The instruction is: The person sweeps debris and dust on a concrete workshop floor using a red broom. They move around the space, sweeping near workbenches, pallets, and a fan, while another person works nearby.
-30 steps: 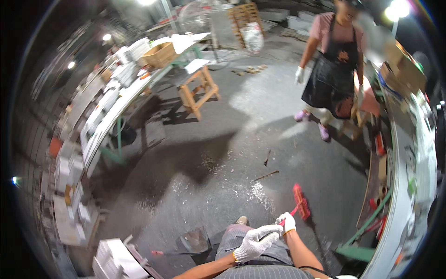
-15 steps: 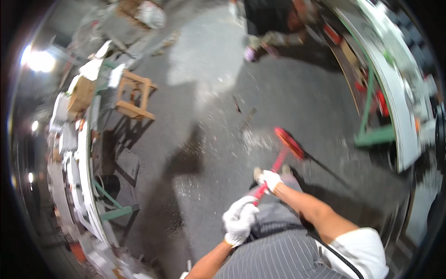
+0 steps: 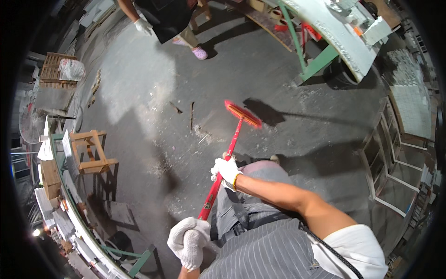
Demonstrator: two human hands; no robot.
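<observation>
With both hands in white knit gloves I hold a long-handled broom (image 3: 215, 191) slanting away from my body. My left hand (image 3: 189, 241) is wrapped round the upper end of the red handle, close to my waist. Farther down the shaft, my right hand (image 3: 226, 171) is closed round it. The orange broom head (image 3: 242, 114) with red bristles is over the grey floor ahead of me; whether the bristles touch the floor I cannot tell. Pale debris (image 3: 209, 136) lies left of the head, beside a thin brown strip (image 3: 192, 116) and a shorter dark piece (image 3: 175, 108).
A co-worker in a dark apron (image 3: 165, 18) stands far ahead. A wooden stool (image 3: 90, 151) and a loaded workbench (image 3: 69, 200) are at left. A green-legged table (image 3: 332, 39) stands at far right, with a black bucket (image 3: 341, 74) below. Frames (image 3: 390, 162) lean at right.
My view has swung to the right, so the stool and tables sit farther left. The broom head has moved left in the picture and farther ahead. Both hands keep hold of the handle.
</observation>
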